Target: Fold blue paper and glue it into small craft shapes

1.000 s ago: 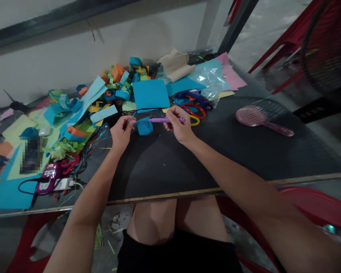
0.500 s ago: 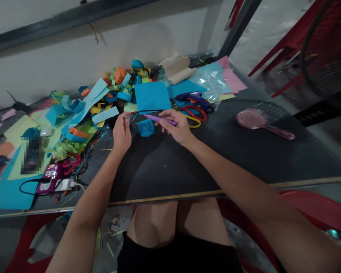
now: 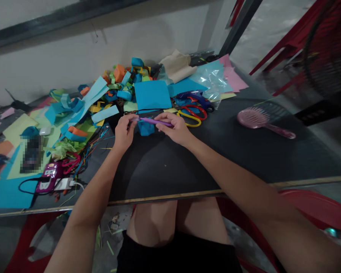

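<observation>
My right hand (image 3: 174,129) is closed round a purple pen (image 3: 152,121) that lies level above the dark table (image 3: 244,151). My left hand (image 3: 124,131) pinches the pen's left end, probably its cap. Just beneath the pen sits a small folded blue paper piece (image 3: 145,128). A flat blue paper square (image 3: 152,94) lies right behind both hands.
A heap of coloured paper strips and folded bits (image 3: 82,102) fills the left and back. Red and yellow scissors (image 3: 191,113) and a blue glue gun (image 3: 197,98) lie beyond my right hand. A pink hairbrush (image 3: 261,121) is at the right; a purple gadget with cable (image 3: 49,178) at the left front.
My left hand had drawn away from the pen's tip, then came back to it. The pen is again held between both hands above the folded blue piece.
</observation>
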### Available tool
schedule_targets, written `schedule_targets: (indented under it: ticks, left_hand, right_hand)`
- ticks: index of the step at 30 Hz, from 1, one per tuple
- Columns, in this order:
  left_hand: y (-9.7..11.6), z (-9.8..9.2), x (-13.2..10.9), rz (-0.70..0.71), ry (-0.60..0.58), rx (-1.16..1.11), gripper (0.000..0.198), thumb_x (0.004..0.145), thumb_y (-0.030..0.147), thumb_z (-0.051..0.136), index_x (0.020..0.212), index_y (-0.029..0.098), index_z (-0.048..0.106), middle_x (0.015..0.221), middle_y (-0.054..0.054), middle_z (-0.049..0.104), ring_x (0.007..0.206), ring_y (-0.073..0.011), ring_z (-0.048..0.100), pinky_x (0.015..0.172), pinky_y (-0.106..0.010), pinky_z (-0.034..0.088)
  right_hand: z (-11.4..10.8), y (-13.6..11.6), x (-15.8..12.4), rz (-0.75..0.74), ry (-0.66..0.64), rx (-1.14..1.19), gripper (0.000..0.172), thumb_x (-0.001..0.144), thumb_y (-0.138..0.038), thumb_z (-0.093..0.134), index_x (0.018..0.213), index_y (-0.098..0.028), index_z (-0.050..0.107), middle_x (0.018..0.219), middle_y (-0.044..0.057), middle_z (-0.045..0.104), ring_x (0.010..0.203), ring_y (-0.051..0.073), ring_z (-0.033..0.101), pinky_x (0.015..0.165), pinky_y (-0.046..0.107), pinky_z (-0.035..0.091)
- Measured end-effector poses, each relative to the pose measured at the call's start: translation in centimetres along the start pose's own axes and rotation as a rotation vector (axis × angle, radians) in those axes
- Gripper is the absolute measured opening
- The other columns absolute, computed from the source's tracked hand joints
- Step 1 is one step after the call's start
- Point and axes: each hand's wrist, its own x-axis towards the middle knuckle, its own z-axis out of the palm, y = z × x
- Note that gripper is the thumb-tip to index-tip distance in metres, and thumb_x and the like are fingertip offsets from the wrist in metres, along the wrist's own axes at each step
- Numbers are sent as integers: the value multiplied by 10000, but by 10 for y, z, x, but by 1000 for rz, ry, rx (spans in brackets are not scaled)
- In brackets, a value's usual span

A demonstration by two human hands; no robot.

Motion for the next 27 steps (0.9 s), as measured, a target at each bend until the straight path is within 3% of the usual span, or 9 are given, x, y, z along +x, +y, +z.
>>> schedule_targets:
  ticks: [7,10,12,15,21,27]
  left_hand:
    - [3,-2,1,155,1,120,278,1001,354,457,1090,204,674,1013,-70,718,986,-196,631,888,-357,490]
    - [4,-2,-1,255,-47,160,291,995,377,465,1070,208,690,945,-64,728,910,-194,641,824,-342,485]
    - [8,-2,-2,268,-79,152,282,989,380,485,1066,208,694,898,-54,731,858,-180,648,780,-321,488]
    - [17,-1,-6,262,-90,99,267,987,366,497,1057,208,700,893,-55,742,830,-165,662,776,-311,508]
    - [34,-1,-11,398,-32,133,196,963,328,559,1043,222,703,835,-37,751,800,-157,699,723,-298,517]
    - [42,2,-18,476,-33,154,152,947,295,593,1041,226,691,803,-25,754,789,-147,719,711,-283,531]
  right_hand:
    - [-1,2,1,36,-61,19,392,773,-497,733,981,-172,663,928,72,734,801,172,679,767,339,537]
    - [-2,1,2,96,-130,82,419,773,-546,724,927,-161,667,706,24,685,638,126,628,646,281,502]
    - [-4,0,4,144,-152,134,460,753,-605,719,841,-157,661,544,-35,559,484,77,500,499,233,401]
    - [-7,0,5,220,-117,190,536,709,-689,705,750,-156,652,472,-71,425,391,41,343,387,213,234]
    - [-11,3,4,289,-109,230,569,713,-720,673,602,-163,638,357,-79,316,334,43,250,363,221,154]
    - [-14,6,3,297,-162,201,578,761,-692,636,531,-162,648,337,-47,372,321,47,285,370,228,165]
